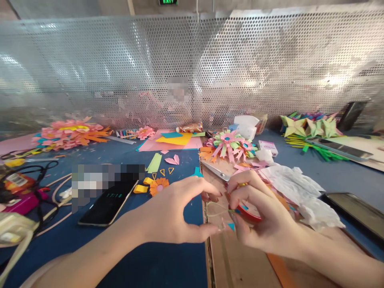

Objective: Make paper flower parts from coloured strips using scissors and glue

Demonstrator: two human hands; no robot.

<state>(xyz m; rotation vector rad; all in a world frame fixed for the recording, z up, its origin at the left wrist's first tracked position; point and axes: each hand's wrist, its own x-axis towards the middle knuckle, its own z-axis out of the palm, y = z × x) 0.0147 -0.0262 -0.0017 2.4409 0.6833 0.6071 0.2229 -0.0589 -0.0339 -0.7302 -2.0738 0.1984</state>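
My left hand (177, 214) and my right hand (261, 216) meet over the edge of a brown cardboard sheet (237, 260) near me. The right hand's fingers are closed around a red roll of tape (250, 214). The left hand pinches a clear strip of tape (217, 214) drawn out from the roll, thumb below and fingers above. A small orange paper flower (159, 186) lies on the blue tabletop just beyond the left hand.
A phone (109, 204) lies at left, a second phone (358, 214) at right beside crumpled white paper (295, 190). Paper flowers (229, 144) sit ahead, more paper flowers (70, 134) far left, folded green shapes (312, 128) far right. A perforated metal screen (192, 68) closes the back, with a person behind.
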